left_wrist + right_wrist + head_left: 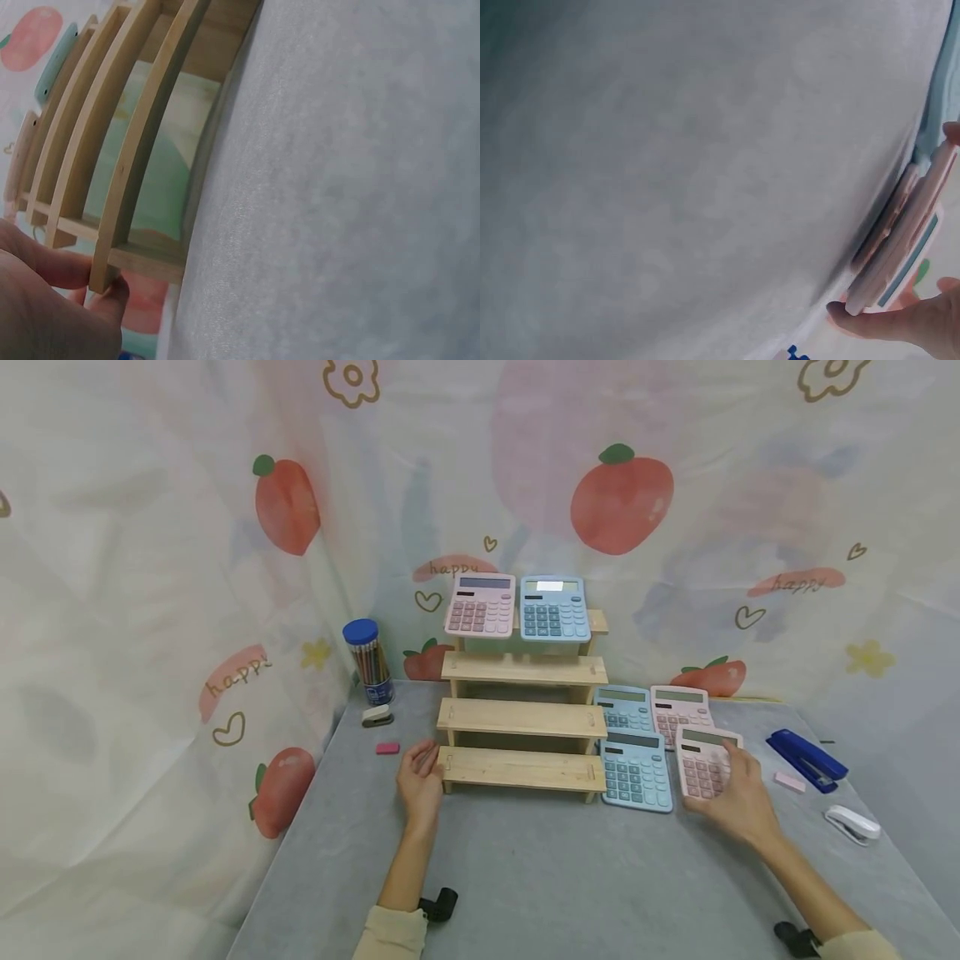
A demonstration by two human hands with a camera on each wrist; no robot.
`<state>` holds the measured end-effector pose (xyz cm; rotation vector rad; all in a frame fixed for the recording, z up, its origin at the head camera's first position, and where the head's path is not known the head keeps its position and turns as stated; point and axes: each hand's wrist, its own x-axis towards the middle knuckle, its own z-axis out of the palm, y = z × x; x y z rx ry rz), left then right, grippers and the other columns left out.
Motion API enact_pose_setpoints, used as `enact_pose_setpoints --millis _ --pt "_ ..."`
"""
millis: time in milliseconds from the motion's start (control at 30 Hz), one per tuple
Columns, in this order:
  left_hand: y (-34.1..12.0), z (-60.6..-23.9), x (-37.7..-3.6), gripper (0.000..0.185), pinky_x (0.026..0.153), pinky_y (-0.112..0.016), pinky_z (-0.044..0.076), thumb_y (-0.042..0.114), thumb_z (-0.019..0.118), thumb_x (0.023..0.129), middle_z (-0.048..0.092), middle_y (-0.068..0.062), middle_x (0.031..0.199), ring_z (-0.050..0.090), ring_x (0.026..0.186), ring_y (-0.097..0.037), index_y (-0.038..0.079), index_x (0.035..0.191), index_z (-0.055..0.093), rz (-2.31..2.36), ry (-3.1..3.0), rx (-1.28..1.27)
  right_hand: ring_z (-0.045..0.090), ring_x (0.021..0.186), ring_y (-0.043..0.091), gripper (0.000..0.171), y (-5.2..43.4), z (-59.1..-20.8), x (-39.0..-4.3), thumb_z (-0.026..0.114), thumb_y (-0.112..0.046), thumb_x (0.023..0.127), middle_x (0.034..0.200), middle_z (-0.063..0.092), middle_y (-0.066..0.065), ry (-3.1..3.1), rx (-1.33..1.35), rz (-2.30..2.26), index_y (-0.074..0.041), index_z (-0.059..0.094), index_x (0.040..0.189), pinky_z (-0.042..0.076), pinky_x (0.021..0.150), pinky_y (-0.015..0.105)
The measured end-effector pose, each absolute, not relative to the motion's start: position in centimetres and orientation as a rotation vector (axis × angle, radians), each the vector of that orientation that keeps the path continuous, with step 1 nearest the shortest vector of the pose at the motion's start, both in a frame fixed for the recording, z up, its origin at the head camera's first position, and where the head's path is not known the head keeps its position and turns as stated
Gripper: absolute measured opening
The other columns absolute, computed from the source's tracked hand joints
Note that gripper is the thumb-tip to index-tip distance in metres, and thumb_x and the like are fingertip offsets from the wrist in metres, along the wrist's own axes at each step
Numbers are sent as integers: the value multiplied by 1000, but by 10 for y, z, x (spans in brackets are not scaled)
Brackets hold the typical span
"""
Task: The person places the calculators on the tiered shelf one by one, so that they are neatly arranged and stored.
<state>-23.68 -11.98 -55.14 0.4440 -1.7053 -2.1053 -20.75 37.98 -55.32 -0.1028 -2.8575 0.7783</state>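
A wooden stepped shelf (521, 718) stands mid-table. Its top step carries a pink calculator (481, 604) and a blue calculator (554, 607). My left hand (426, 766) holds the left end of the bottom step, with the plank end (105, 277) between thumb and finger. To the right of the shelf lie two blue calculators (636, 770) (624, 707) and a pink one (678, 706). My right hand (731, 770) grips the front pink calculator (701, 760). Its edge (900, 240) is pinched between my thumb (877, 322) and a fingertip and is tilted up off the cloth.
A blue-lidded pencil jar (368, 662), a small stapler (377, 716) and a pink eraser (387, 748) sit left of the shelf. A blue stapler (806, 760), another eraser (789, 782) and a white stapler (851, 823) lie at the right. A printed curtain encloses the grey table (540, 868).
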Motion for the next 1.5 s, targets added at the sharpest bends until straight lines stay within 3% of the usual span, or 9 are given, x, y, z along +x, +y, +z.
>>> enact_pose_setpoints --millis 500,867,1133,1500 --pt "-122 -550 -236 48 105 -45 53 -25 56 88 61 -27 137 61 130 -38 -6 132 59 -2092 -1714 444 35 127 57 120 345 -497 -208 92 -37 76 158 21 36 -2715 34 809 -6 16 165 38 97 83" --pt "-122 -549 -234 50 105 -46 53 -25 57 89 61 -26 138 61 131 -38 -6 135 56 -2109 -1700 461 36 126 52 123 305 -453 -217 96 -29 69 158 26 32 -2654 175 785 -5 21 163 41 95 80" --pt "-121 -547 -236 54 103 -44 55 -25 57 88 62 -25 138 62 130 -38 -9 139 49 -2127 -1677 481 42 121 51 119 279 -435 -230 96 -28 69 160 25 30 -2636 244 785 -5 25 162 45 92 74" --pt "-121 -548 -236 57 105 -44 53 -26 57 88 60 -26 140 61 131 -38 -8 141 47 -2155 -1657 459 44 126 51 117 243 -416 -241 96 -24 69 161 24 30 -2638 319 821 -6 26 161 47 96 70"
